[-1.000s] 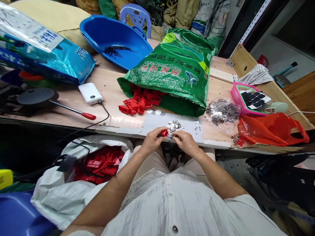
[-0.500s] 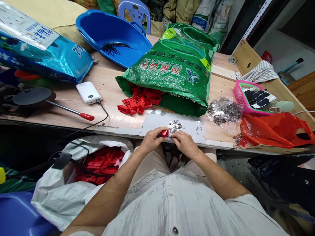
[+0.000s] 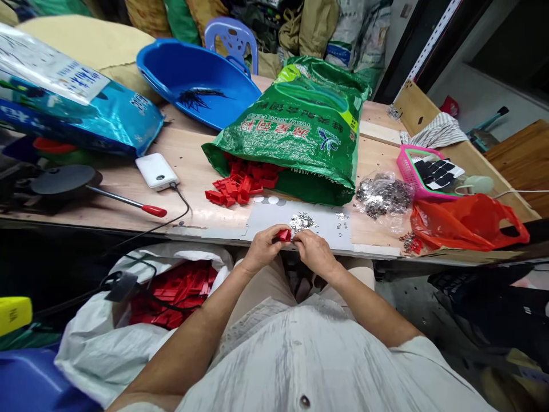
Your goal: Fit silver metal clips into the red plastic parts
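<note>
My left hand [image 3: 265,249] is closed round a small red plastic piece [image 3: 284,235] at the table's front edge. My right hand [image 3: 314,252] meets it from the other side, thumb and fingers pinched at the piece's end. A thin greyish thing shows between those fingertips, too small to name. Just beyond both hands, a pile of small shiny metal parts [image 3: 302,222] lies on a grey sheet [image 3: 274,216]. More red plastic pieces [image 3: 240,186] spill from the mouth of a green printed sack [image 3: 295,123] behind it.
A blue basin [image 3: 240,86] holds dark thin strips. At left are a white power bank [image 3: 156,171] with a cable and a red-handled lever [image 3: 153,211]. A pink basket [image 3: 405,166], a red plastic bag [image 3: 467,226] and bagged metal parts [image 3: 384,194] lie right. A white sack [image 3: 94,337] stands below left.
The view has shifted slightly, so the table's things sit a little differently in it. Both hands stay together at the red plastic piece, with only slight finger movement.
</note>
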Motion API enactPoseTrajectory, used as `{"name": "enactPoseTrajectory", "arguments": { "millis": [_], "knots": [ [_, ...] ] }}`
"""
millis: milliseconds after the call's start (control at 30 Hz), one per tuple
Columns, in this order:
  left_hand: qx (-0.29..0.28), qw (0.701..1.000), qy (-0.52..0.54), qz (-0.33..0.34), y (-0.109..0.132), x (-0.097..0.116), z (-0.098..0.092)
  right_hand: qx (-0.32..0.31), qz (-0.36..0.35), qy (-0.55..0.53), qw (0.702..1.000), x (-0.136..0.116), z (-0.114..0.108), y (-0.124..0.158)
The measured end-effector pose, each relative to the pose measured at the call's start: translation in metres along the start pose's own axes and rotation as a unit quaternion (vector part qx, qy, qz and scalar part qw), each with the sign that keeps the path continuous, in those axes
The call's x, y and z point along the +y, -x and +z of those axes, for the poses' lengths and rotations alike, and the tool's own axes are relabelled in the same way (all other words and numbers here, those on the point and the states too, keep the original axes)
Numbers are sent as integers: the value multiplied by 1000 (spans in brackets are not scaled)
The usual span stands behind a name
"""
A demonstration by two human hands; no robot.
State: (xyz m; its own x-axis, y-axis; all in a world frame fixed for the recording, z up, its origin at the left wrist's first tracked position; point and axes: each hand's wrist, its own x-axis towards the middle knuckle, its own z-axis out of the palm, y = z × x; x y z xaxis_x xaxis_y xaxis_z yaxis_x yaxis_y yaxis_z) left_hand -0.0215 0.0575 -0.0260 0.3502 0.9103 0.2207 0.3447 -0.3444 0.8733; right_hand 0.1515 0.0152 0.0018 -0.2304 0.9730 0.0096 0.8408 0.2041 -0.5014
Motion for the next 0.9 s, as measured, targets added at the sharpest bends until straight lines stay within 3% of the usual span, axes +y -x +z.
{"name": "enactPoseTrajectory", "arguments": {
  "millis": [133, 267, 333, 467, 633, 733, 900],
  "knots": [
    [34, 999, 34, -8, 11, 7, 1, 33, -40, -75, 996, 11, -5, 10],
    [95, 975, 187, -69, 26, 19, 7, 9, -58, -184, 981, 11, -14, 22],
    [98, 939, 307, -117, 32, 27, 11, -33, -60, -211, 975, 8, -20, 28],
    [64, 832, 513, -201, 41, 42, 15, -59, -76, -197, 976, 1, -27, 33],
    [64, 754, 600, -259, 47, 49, 18, -49, -86, -182, 978, -3, -30, 34],
    [76, 740, 610, -273, 48, 51, 19, -22, -91, -151, 984, -4, -29, 35],
    [86, 747, 603, -266, 49, 55, 24, 25, -89, -126, 988, -3, -24, 35]
  ]
}}
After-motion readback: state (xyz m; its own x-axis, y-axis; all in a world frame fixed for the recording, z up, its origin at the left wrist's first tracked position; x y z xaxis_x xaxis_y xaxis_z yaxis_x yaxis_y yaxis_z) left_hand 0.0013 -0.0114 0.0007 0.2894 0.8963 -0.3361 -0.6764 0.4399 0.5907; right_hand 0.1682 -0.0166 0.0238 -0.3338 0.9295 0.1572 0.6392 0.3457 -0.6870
